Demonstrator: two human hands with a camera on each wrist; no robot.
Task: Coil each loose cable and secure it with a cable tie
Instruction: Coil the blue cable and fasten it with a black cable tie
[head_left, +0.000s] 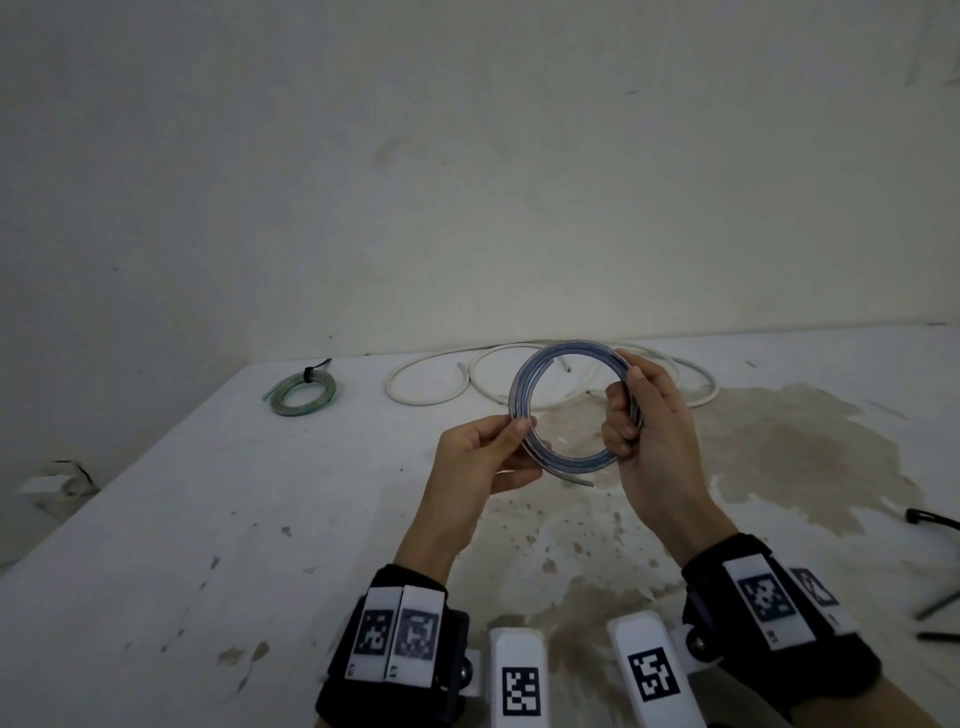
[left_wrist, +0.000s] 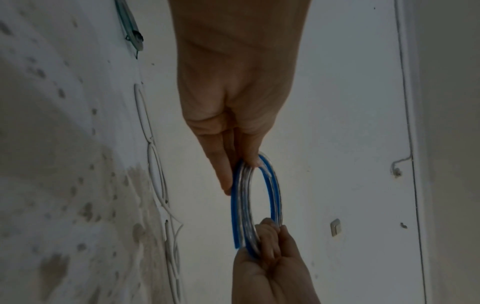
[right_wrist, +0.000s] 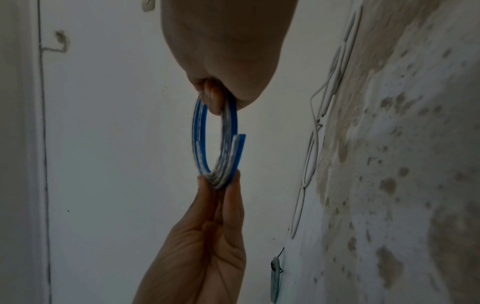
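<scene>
A blue and clear flat cable (head_left: 540, 366) is wound into a round coil and held above the table. My left hand (head_left: 493, 447) pinches the coil's lower left side between thumb and fingers. My right hand (head_left: 636, 415) grips the right side with fingers curled round the turns. One free end (head_left: 576, 480) sticks out at the coil's bottom. The left wrist view has the coil (left_wrist: 272, 193) edge-on, and so does the right wrist view, coil (right_wrist: 201, 142). A loose white cable (head_left: 431, 382) lies in loops at the table's back.
A green coiled cable (head_left: 304, 397) with a black tie round it lies at the back left of the white, stained table (head_left: 208, 519). Black cable ties (head_left: 935, 519) lie at the right edge. A wall stands just behind the table.
</scene>
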